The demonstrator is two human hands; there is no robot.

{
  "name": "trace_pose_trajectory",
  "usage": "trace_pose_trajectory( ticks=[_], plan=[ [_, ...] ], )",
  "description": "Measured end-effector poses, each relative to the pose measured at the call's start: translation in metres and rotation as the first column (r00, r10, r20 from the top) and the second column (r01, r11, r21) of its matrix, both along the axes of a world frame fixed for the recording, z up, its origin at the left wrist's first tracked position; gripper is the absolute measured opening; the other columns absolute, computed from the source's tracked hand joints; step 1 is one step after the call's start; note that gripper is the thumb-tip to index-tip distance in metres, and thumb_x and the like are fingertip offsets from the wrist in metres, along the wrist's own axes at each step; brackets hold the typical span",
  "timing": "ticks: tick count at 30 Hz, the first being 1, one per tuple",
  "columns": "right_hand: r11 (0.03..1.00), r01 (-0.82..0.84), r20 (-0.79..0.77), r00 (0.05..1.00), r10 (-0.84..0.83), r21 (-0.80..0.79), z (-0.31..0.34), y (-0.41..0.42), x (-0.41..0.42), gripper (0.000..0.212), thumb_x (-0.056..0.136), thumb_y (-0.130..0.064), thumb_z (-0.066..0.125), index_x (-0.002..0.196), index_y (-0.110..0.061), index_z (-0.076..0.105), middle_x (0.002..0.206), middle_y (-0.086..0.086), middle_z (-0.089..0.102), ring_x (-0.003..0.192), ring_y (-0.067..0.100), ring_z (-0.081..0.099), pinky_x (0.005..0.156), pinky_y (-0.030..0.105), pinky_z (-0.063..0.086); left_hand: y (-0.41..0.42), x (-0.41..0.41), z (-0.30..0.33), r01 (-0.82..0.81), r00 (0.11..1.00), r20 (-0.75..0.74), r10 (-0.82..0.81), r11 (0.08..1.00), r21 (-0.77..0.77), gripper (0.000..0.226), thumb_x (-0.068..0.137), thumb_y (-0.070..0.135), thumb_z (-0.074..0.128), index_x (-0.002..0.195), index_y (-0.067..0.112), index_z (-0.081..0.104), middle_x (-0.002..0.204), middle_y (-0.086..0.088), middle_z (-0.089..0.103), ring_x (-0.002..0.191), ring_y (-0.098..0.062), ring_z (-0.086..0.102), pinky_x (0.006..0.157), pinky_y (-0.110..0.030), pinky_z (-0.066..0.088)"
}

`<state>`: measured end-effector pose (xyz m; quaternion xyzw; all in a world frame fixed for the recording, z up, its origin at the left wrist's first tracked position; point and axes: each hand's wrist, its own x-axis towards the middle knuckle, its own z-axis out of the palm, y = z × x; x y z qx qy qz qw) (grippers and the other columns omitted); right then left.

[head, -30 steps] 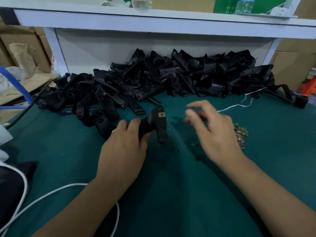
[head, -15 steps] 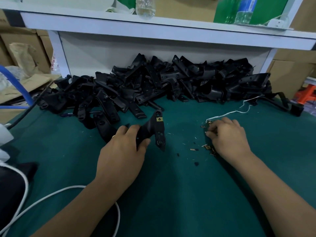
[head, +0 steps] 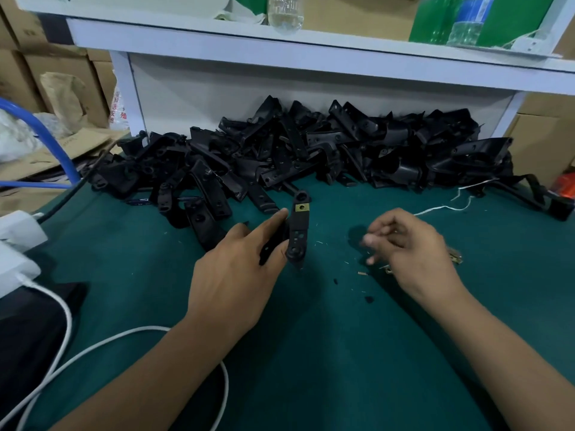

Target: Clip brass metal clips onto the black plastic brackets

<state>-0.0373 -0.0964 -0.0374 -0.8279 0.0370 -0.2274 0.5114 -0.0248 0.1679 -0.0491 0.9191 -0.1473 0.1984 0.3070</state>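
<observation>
While the left hand (head: 230,281) holds one black bracket (head: 298,230) above the green tabletop (head: 311,353), its grip is pinched on the lower end of that part, forefinger stretched along the bracket's left edge and thumb beneath. The bracket stands nearly upright, and a brass clip (head: 301,207) already sits on it near the top, well above the pinching fingers. To the right of this grip, apart from it, the right hand (head: 413,247) hovers just over the cloth with its fingers curled inward; motion blur hides the fingertips, so I cannot tell whether that grip pinches anything. Just beyond the right hand's far side a few loose brass clips (head: 455,256) lie on the tabletop, partly hidden by the hand. Behind both hands, against the white back panel, lies the heap of black brackets (head: 311,150). A white cord (head: 62,353) curves across the cloth left of the left forearm.
</observation>
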Motion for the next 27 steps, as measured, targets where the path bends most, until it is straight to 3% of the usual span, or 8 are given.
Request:
trace_pose_trajectory(
  ticks=[2, 5, 9, 13, 15, 19, 24, 27],
  plan=[
    [0.970, -0.155, 0.012, 0.988, 0.156, 0.187, -0.003, 0.012, -0.001, 0.016, 0.093, 0.007, 0.070, 0.091, -0.007, 0.063, 0.080, 0.003, 0.063, 0.073, 0.028, 0.075, 0.059, 0.028, 0.059, -0.001, 0.000, 0.000, 0.011, 1.000, -0.003, -0.011, 1.000, 0.008, 0.047, 0.099, 0.073, 0.032, 0.146, 0.065, 0.029, 0.088, 0.011, 0.048, 0.074, -0.007, 0.052, 0.065, -0.036, 0.053],
    [0.929, -0.291, 0.054, 0.957, 0.287, 0.228, -0.005, 0.024, -0.001, 0.019, 0.090, 0.009, 0.072, 0.094, -0.007, 0.064, 0.079, 0.003, 0.068, 0.069, 0.018, 0.070, 0.064, 0.022, 0.056, -0.001, 0.000, 0.000, 0.043, 0.999, 0.018, -0.044, 0.999, 0.008, 0.043, 0.101, 0.065, 0.038, 0.144, 0.058, 0.036, 0.087, 0.011, 0.046, 0.076, -0.008, 0.050, 0.066, -0.038, 0.052],
    [0.860, -0.393, 0.108, 0.919, 0.380, 0.325, -0.001, 0.033, -0.006, 0.017, 0.081, -0.005, 0.082, 0.093, -0.012, 0.073, 0.083, 0.006, 0.073, 0.071, 0.015, 0.067, 0.066, 0.019, 0.055, 0.000, -0.001, 0.001, 0.143, 0.990, 0.014, -0.143, 0.990, 0.002, 0.041, 0.100, 0.051, 0.048, 0.140, 0.052, 0.037, 0.099, 0.014, 0.047, 0.086, -0.015, 0.050, 0.071, -0.042, 0.052],
    [0.809, -0.458, 0.113, 0.886, 0.450, 0.369, 0.001, 0.040, -0.012, 0.019, 0.079, -0.013, 0.082, 0.098, -0.016, 0.081, 0.089, 0.006, 0.077, 0.080, 0.015, 0.071, 0.075, 0.022, 0.057, -0.003, 0.000, 0.004, 0.194, 0.980, 0.044, -0.195, 0.981, 0.032, 0.046, 0.091, 0.051, 0.035, 0.135, 0.038, 0.040, 0.099, 0.015, 0.043, 0.083, -0.014, 0.048, 0.062, -0.030, 0.040],
    [0.768, -0.494, 0.108, 0.861, 0.497, 0.406, 0.003, 0.044, -0.015, 0.021, 0.084, -0.011, 0.078, 0.105, -0.013, 0.080, 0.094, 0.009, 0.076, 0.082, 0.022, 0.074, 0.074, 0.027, 0.059, -0.004, 0.000, 0.003, 0.199, 0.978, 0.051, -0.202, 0.978, 0.057, 0.043, 0.092, 0.044, 0.040, 0.133, 0.035, 0.039, 0.100, 0.014, 0.042, 0.084, -0.014, 0.046, 0.061, -0.028, 0.033],
    [0.649, -0.541, 0.140, 0.814, 0.564, 0.534, 0.005, 0.054, -0.019, 0.028, 0.085, 0.002, 0.075, 0.112, 0.000, 0.070, 0.096, 0.018, 0.070, 0.081, 0.031, 0.074, 0.073, 0.035, 0.062, -0.002, 0.000, 0.002, 0.204, 0.977, 0.039, -0.208, 0.974, 0.101, 0.058, 0.095, 0.022, 0.049, 0.149, 0.032, 0.030, 0.114, 0.010, 0.043, 0.091, -0.015, 0.046, 0.070, -0.033, 0.039],
    [0.613, -0.515, 0.141, 0.822, 0.553, 0.600, 0.009, 0.061, -0.023, 0.030, 0.080, 0.003, 0.076, 0.109, 0.003, 0.069, 0.095, 0.021, 0.073, 0.082, 0.027, 0.074, 0.075, 0.032, 0.061, -0.003, -0.004, 0.006, 0.229, 0.969, 0.061, -0.238, 0.965, 0.127, 0.069, 0.094, 0.034, 0.044, 0.158, 0.033, 0.018, 0.121, 0.007, 0.044, 0.099, -0.017, 0.049, 0.072, -0.034, 0.045],
    [0.601, -0.481, 0.111, 0.830, 0.547, 0.639, 0.011, 0.063, -0.024, 0.035, 0.079, 0.000, 0.079, 0.112, 0.002, 0.070, 0.099, 0.024, 0.076, 0.083, 0.030, 0.076, 0.074, 0.032, 0.062, -0.005, -0.003, 0.006, 0.212, 0.971, 0.083, -0.226, 0.966, 0.147, 0.071, 0.093, 0.026, 0.053, 0.156, 0.030, 0.021, 0.123, 0.005, 0.045, 0.102, -0.019, 0.052, 0.073, -0.029, 0.041]
  ],
)
